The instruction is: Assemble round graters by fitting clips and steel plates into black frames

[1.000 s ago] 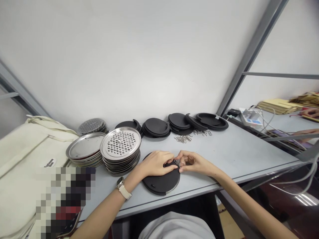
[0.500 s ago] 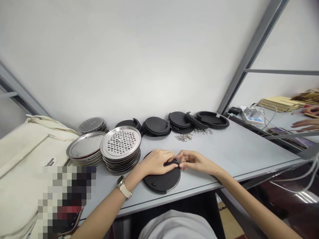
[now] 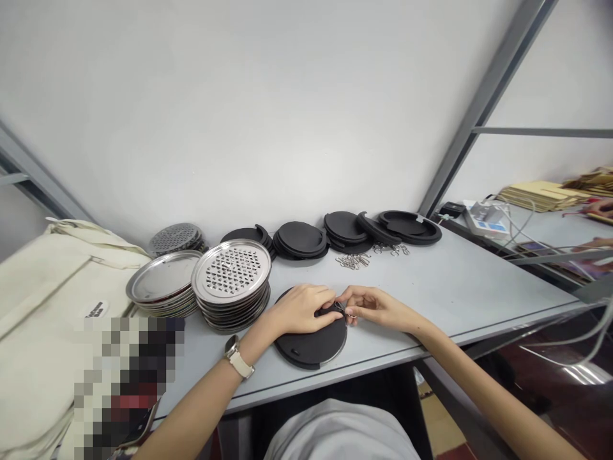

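A round black disc (image 3: 311, 348) with a raised rim lies on the table in front of me. My left hand (image 3: 304, 310) rests over its upper part, thumb and fingers closed on it near the right edge. Right at that edge, my right hand (image 3: 371, 308) pinches a small metal wire clip (image 3: 339, 305) with its fingertips. The clip is partly hidden by the fingers, so I cannot tell how it sits on the disc. Several similar clips (image 3: 353, 260) lie loose behind my hands.
Grater discs (image 3: 232, 271) are stacked on the left beside plain metal plates (image 3: 165, 278). Black discs (image 3: 301, 239) line the wall. A cream bag (image 3: 43, 300) fills the left side. Another person's hand (image 3: 601, 207) shows at the far right, near yellowish sheets (image 3: 541, 197).
My hands stay at the disc's right edge, and the right fingers have shifted only slightly around the clip. The other person's hands have moved farther right.
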`<state>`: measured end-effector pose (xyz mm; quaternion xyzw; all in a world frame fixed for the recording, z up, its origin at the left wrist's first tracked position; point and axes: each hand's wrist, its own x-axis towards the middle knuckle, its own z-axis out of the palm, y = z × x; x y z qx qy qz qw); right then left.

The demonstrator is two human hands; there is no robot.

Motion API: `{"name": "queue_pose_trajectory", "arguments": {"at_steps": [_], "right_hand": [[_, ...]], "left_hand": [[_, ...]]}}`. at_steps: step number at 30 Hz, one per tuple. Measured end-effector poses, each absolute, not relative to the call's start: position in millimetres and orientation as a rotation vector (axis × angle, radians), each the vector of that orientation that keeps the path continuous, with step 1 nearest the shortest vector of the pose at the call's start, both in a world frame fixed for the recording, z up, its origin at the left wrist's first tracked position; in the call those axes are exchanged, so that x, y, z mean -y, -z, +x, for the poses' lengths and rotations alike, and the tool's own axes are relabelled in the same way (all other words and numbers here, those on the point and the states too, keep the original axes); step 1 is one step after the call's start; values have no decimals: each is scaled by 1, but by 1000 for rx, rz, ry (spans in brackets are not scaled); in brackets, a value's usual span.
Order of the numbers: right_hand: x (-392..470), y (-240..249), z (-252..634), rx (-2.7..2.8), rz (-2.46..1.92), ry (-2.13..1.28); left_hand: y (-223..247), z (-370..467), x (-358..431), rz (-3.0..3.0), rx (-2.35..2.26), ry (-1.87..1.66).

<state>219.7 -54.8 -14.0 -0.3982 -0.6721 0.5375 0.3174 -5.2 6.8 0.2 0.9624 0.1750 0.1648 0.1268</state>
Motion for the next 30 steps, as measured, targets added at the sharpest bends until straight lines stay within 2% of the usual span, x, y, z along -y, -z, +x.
{"name": "queue_pose_trajectory", "arguments": {"at_steps": [30], "right_hand": [[55,12,221,1844,-1084,-1330]], "left_hand": [[-3,-6,-5,2809,-533,-433]]}}
